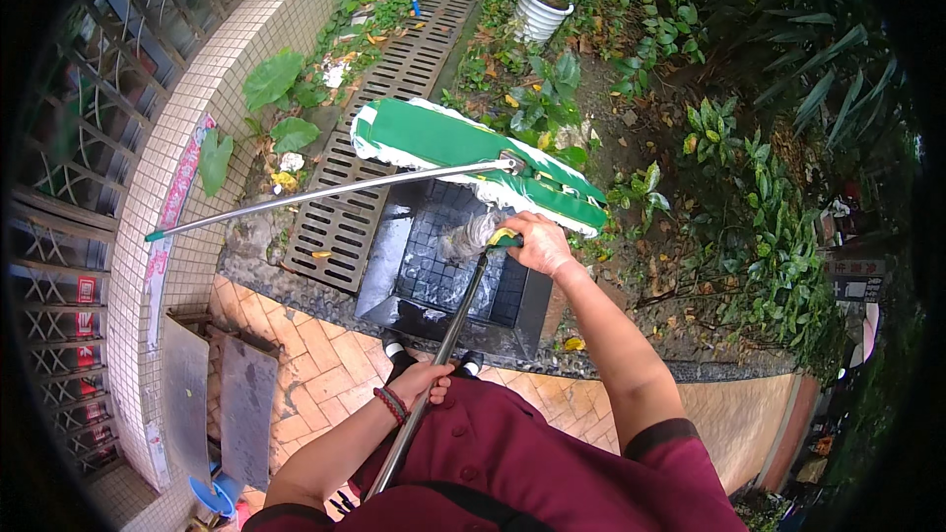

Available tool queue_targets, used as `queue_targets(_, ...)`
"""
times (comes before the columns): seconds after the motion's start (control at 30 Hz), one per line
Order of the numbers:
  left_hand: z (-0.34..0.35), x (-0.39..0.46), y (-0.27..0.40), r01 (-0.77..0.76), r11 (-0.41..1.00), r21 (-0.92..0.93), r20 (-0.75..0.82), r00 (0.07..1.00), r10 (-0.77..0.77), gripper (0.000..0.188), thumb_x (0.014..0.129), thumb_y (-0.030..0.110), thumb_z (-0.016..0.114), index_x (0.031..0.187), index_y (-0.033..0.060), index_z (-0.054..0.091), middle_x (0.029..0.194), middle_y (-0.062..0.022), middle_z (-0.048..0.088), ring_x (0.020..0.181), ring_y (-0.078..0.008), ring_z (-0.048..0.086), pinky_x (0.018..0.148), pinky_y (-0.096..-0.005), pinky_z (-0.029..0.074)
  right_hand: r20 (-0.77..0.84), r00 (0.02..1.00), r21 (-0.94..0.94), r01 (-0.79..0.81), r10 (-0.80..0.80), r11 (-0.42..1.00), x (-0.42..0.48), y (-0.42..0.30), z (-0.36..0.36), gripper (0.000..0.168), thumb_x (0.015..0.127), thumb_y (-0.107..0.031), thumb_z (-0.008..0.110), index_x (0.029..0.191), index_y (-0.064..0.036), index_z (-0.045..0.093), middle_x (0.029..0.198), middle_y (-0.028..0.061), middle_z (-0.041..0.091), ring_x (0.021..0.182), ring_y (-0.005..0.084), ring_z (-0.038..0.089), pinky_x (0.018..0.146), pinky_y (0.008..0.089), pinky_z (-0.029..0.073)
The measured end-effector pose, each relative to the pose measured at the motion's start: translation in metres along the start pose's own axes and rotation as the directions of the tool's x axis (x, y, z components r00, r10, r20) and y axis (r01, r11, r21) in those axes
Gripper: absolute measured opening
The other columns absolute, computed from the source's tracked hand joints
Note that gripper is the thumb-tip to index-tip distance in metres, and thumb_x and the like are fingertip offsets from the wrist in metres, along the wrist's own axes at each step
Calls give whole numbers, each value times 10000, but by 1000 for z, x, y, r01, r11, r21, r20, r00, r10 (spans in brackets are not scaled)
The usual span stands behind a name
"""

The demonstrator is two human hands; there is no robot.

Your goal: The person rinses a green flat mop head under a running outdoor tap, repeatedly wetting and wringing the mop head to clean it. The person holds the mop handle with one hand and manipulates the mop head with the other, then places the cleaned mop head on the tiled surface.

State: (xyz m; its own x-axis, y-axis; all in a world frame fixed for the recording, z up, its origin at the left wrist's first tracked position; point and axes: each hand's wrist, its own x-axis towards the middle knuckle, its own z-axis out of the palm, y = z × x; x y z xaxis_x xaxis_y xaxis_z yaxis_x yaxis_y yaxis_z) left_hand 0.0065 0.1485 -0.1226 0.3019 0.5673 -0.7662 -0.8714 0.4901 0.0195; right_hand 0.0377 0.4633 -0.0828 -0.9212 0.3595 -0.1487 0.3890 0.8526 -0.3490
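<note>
A string mop with a metal handle is held over a black-tiled basin that has wet surfaces. My left hand, with a beaded bracelet at the wrist, grips the metal handle near my waist. My right hand holds the green and yellow end of the mop, by the grey strands. Just beyond, a wide flat mop with a green back and white fringe lies across the basin's far side. Its thin metal pole slants left towards the tiled wall.
Left of the basin runs a slotted drain cover, beside a tiled wall. Two flat panels and a blue bucket are at lower left. Plants and a white pot stand beyond; brick paving lies underfoot.
</note>
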Motion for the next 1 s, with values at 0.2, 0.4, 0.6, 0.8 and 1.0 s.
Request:
queue_targets(0.2, 8, 12, -13, 15, 1000, -6, 14, 1000, -15, 110, 911, 177, 509, 852, 103, 454, 582, 38, 367, 446, -54, 321, 393, -196, 270, -38, 999, -29, -27, 26, 999, -35, 16, 4, 298, 673, -213, 680, 961, -223, 605, 980, 38, 567, 943, 279, 547, 814, 405, 444)
queue_targets(0.4, 8, 16, -21, 53, 998, 36, -8, 999, -52, 101, 902, 161, 510, 843, 95, 461, 604, 21, 417, 455, -61, 343, 396, -197, 282, -58, 996, -6, -66, 66, 998, -83, 0, 18, 345, 653, -195, 682, 987, -229, 601, 996, 49, 562, 984, 267, 534, 838, 399, 418)
queue_targets(0.6, -2, 11, -28, 90, 992, 83, -37, 995, -87, 100, 901, 147, 508, 844, 82, 458, 624, 12, 447, 471, -67, 363, 409, -202, 307, -82, 992, 54, -88, 92, 995, -136, -26, 60, 415, 640, -191, 683, 1038, -232, 576, 1017, 68, 548, 1028, 278, 507, 858, 414, 396)
queue_targets(0.8, -4, 1, -28, 141, 984, 106, -88, 987, -132, 88, 900, 139, 512, 880, 73, 457, 636, 17, 444, 474, -60, 358, 422, -189, 308, -48, 994, 34, -98, 99, 995, -162, -62, 93, 481, 621, -184, 703, 1078, -245, 566, 1030, 43, 536, 1027, 258, 487, 879, 392, 361)
queue_targets(1.0, -12, -3, -22, 122, 989, 86, -64, 991, -117, 95, 899, 148, 520, 877, 77, 461, 640, 18, 450, 478, -61, 363, 425, -193, 311, -75, 994, 29, -83, 85, 996, -122, -72, 82, 433, 618, -180, 693, 1036, -219, 592, 981, 55, 549, 982, 258, 507, 845, 384, 380)
